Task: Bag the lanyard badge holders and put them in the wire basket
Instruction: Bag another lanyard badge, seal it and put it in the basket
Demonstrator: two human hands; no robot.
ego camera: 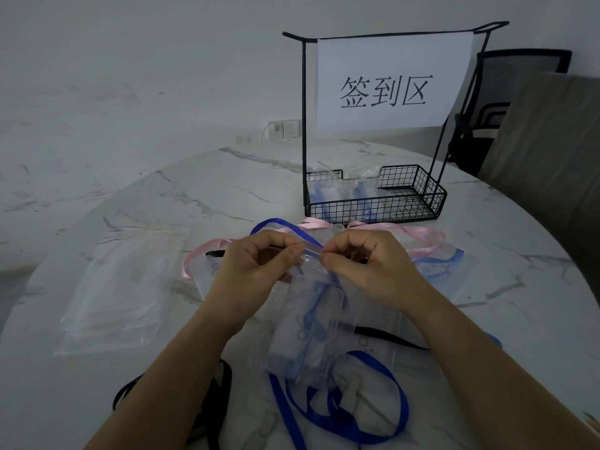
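Observation:
A clear zip bag [311, 323] with a blue-lanyard badge holder inside hangs above the table at the centre. My left hand [256, 264] and my right hand [367, 261] both pinch its top zip strip, thumbs almost meeting. The black wire basket [409, 203] stands beyond on the table and holds two bagged holders [341, 193] on its left side. Loose badge holders with blue lanyards [363, 414], pink lanyards [418, 235] and black lanyards [214, 394] lie around and under my hands.
A pile of empty clear zip bags [126, 287] lies to the left on the round marble table [526, 271]. The basket's tall frame carries a white paper sign [389, 86]. A black chair [506, 105] stands behind at the right.

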